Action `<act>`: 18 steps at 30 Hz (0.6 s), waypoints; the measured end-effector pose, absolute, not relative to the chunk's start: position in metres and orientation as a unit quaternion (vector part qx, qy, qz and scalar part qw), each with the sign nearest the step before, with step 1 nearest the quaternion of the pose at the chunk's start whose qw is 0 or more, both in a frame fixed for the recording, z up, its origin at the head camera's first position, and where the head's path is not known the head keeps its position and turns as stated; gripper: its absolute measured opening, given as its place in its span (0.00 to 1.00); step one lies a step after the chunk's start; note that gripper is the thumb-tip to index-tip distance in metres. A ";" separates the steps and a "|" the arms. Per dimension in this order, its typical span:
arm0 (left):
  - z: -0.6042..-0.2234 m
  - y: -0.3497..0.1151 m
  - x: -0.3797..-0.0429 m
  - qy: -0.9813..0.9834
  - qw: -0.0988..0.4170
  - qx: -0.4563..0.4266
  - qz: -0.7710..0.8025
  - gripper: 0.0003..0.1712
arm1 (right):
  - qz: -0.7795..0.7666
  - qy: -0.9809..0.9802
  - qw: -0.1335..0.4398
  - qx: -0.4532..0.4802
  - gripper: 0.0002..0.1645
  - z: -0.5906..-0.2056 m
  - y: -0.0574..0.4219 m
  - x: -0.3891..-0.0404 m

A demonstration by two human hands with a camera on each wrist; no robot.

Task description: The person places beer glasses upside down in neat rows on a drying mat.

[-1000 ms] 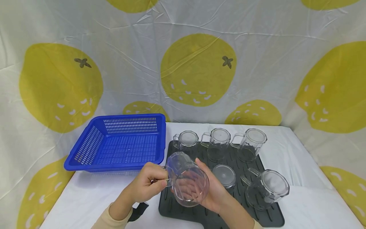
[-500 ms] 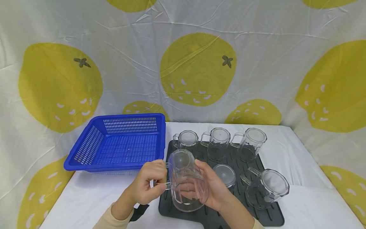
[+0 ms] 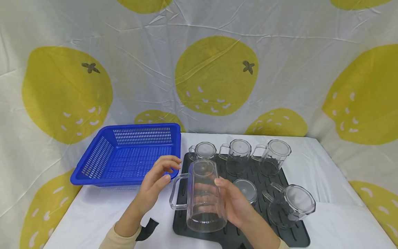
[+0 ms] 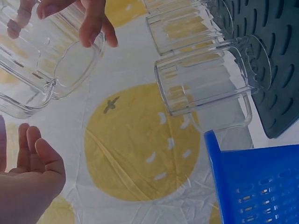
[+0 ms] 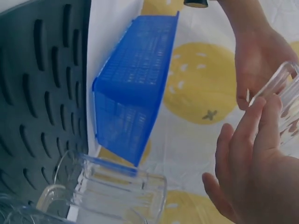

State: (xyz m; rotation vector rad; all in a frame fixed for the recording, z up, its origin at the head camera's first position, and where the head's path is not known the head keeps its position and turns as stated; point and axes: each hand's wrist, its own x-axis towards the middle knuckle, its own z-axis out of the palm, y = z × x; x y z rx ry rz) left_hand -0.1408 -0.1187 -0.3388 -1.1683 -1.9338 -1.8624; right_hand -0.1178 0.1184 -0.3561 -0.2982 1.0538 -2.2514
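Observation:
My right hand [image 3: 237,207] holds a clear mug [image 3: 205,180] above the front of the dark drying mat [image 3: 181,223]. Its thumb lies along the mug's side, and the fingers show through the glass from behind. The mug's narrower base end points up and away, its wider rim down towards me, and its handle [image 3: 173,197] to the left. Just left of that handle, my left hand [image 3: 152,186] is apart from the mug with fingers loosely bent and nothing in them. In the left wrist view, a gap separates the left hand [image 4: 32,182] from the mug [image 4: 70,70].
Several clear mugs stand base up on the mat, among them a back-row mug [image 3: 237,155] and one at the right [image 3: 292,204]. A blue basket [image 3: 124,182] sits at the left on the white cloth [image 3: 99,207]. A lemon-print curtain [image 3: 143,69] hangs behind.
My left hand has let go of the mug's handle and drawn back to the left, its fingers loosening. The mug has tilted more upright in my right hand.

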 end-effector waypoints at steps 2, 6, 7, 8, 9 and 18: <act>-0.340 -0.121 -0.140 -0.672 0.077 -0.367 -0.639 0.15 | -0.850 0.417 0.298 -0.119 0.28 -0.356 0.119 -0.117; -0.344 -0.123 -0.138 -0.700 -0.013 -0.284 -0.655 0.18 | -0.838 0.455 0.268 -0.139 0.35 -0.355 0.121 -0.116; -0.345 -0.123 -0.138 -0.708 -0.034 -0.265 -0.654 0.19 | -0.834 0.465 0.258 -0.146 0.37 -0.354 0.121 -0.116; -0.346 -0.123 -0.137 -0.712 -0.054 -0.249 -0.654 0.19 | -0.831 0.474 0.249 -0.150 0.38 -0.354 0.121 -0.116; -0.347 -0.123 -0.137 -0.716 -0.070 -0.239 -0.652 0.20 | -0.829 0.481 0.239 -0.155 0.40 -0.353 0.121 -0.116; -0.354 -0.121 -0.132 -0.687 -0.130 -0.279 -0.659 0.18 | -0.811 0.511 0.171 -0.228 0.43 -0.356 0.119 -0.114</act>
